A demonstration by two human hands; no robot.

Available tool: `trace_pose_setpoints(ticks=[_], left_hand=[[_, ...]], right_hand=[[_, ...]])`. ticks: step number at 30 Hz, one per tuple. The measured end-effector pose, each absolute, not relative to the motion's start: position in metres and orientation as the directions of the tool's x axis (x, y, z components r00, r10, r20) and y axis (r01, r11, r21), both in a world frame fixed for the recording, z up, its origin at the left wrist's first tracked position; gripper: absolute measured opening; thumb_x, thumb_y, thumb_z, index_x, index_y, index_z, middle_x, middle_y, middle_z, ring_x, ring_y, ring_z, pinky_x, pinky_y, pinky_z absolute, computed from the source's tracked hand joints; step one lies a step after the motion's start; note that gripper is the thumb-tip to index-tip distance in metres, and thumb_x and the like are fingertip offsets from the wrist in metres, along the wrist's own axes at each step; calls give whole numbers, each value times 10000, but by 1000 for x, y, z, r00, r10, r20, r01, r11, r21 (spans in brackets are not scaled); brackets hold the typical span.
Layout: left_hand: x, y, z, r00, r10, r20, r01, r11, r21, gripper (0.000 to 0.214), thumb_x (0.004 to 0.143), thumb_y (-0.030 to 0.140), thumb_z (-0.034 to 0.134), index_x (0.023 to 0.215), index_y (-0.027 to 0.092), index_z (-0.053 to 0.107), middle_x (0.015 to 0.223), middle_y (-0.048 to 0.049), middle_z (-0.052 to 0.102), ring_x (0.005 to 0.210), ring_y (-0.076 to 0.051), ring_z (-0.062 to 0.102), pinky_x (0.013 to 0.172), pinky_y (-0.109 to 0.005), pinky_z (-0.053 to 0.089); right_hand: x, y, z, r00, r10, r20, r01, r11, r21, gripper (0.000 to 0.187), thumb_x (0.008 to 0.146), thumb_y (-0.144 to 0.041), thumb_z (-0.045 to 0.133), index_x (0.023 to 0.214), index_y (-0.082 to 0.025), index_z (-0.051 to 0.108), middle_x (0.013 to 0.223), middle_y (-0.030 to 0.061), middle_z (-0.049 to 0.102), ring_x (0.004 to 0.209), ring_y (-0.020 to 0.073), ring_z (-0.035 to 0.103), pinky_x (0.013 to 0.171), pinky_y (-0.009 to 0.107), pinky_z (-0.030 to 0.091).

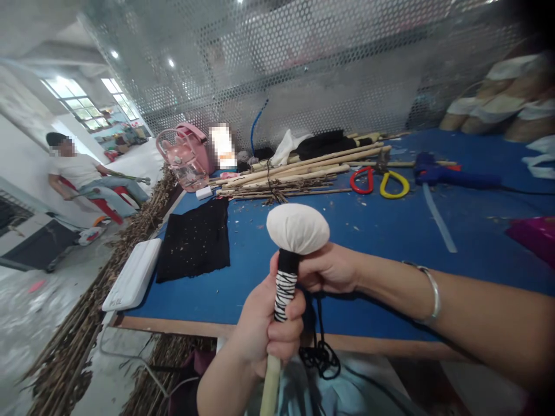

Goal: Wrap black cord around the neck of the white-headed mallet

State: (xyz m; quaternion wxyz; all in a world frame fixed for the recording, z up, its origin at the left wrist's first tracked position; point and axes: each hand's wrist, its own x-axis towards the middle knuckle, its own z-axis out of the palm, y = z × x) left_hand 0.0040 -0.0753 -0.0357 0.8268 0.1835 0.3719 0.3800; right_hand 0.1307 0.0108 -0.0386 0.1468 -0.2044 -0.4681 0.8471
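A stick with a round, white cloth-covered head (298,228) stands upright in front of me. Its neck is wrapped in black, with black-and-white winding (285,293) below that. My left hand (280,323) is closed round the shaft over this winding, and the pale bare stick (270,384) comes out beneath it. Just under the head, my right hand (332,267) is closed against the neck, its fingertips partly hidden behind the stick. A black cord (321,358) runs down from below the right hand and bunches up at my lap.
On the blue table (368,231) lie a black cloth (195,240), a white flat device (132,274), bundled sticks (286,176), red-and-yellow-handled scissors (379,180) and a blue glue gun (459,176). A perforated metal panel (303,69) backs it. A person (82,173) sits at left.
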Motion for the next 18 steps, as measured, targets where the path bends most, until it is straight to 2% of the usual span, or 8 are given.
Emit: trace_pose_setpoints(ticks=[3,5,6,8,11,13,15,18], left_hand=[[3,-75,-30,110,933,-343,-460,354,814,316,829,437,451,1051,217,499,562,26,529,298,-60,391,281,-158,282],[2,-74,-22,-145,979,-143,-309,93,946,396,810,369,518,1182,249,454,797,-33,617,551,-117,577,455,-199,438],[1,-72,-18,-204,978,-53,-213,9,977,425,780,329,570,1185,247,472,914,-56,616,683,-137,599,548,-210,463],[0,-64,-12,-172,983,63,-32,-70,997,474,694,244,666,1149,229,532,1073,-84,573,813,-163,577,632,-215,459],[2,-42,-9,-41,993,106,111,-101,989,522,650,207,690,1149,219,536,1040,-100,567,701,-148,550,542,-210,433],[4,-24,-8,51,998,28,103,-33,994,462,701,253,638,1147,217,518,819,-55,580,515,-101,480,424,-190,369],[4,-9,-4,113,989,-92,33,89,996,350,745,281,580,1082,206,523,644,9,508,408,-63,383,348,-162,267],[-6,9,8,45,987,-157,-91,161,983,181,750,300,558,881,182,521,585,50,420,355,-23,289,322,-136,145]], right_hand=[[129,13,-32,-766,612,-197,-147,-465,-873,111,533,-126,559,640,-136,530,371,-100,327,338,20,176,331,169,86],[128,17,-29,-690,693,-206,-175,-437,-882,118,519,-110,557,616,-148,499,365,-104,317,339,20,174,332,164,88],[128,20,-28,-659,720,-219,-183,-435,-882,119,515,-104,549,595,-154,477,361,-107,303,338,19,165,332,163,85],[129,26,-27,-607,755,-247,-199,-446,-873,129,510,-98,519,547,-170,418,352,-112,262,335,18,143,328,163,74],[131,35,-30,-551,788,-274,-213,-450,-867,173,509,-105,483,508,-190,333,351,-108,244,326,20,139,318,165,73],[132,41,-32,-528,803,-276,-189,-428,-884,184,534,-115,480,520,-194,314,357,-108,235,327,22,131,320,163,73],[132,46,-31,-538,804,-255,-150,-389,-909,163,597,-146,495,569,-192,341,381,-112,235,337,25,117,328,162,66],[137,49,-19,-610,765,-204,-64,-304,-950,145,710,-255,534,678,-186,410,438,-111,254,361,34,131,344,159,86]])
